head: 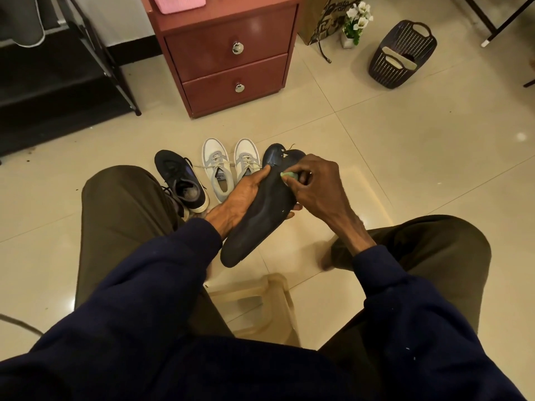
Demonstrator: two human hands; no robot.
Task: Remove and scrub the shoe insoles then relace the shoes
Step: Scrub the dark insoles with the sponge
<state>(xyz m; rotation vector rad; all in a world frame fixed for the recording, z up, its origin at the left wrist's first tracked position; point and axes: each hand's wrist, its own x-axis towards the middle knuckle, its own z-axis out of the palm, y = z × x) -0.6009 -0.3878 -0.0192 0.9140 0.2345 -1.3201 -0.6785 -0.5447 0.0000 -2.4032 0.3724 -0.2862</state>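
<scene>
A long black insole (257, 215) slants between my knees, toe end up and away. My left hand (237, 198) grips it from underneath, thumb on its left edge. My right hand (315, 183) pinches a small green scrubber (289, 175) against the insole's upper part. On the floor beyond stand a black sneaker (181, 180) with loose laces, a pair of white-and-grey sneakers (228, 166), and a second black shoe (282, 154) mostly hidden behind my hands.
A red two-drawer cabinet (231, 59) stands just past the shoes. A dark plastic basket (401, 53) holding pale insoles sits at the back right, with a flower pot (354, 24) beside it. A black rack (63, 70) is on the left. I sit on a translucent stool (260, 302).
</scene>
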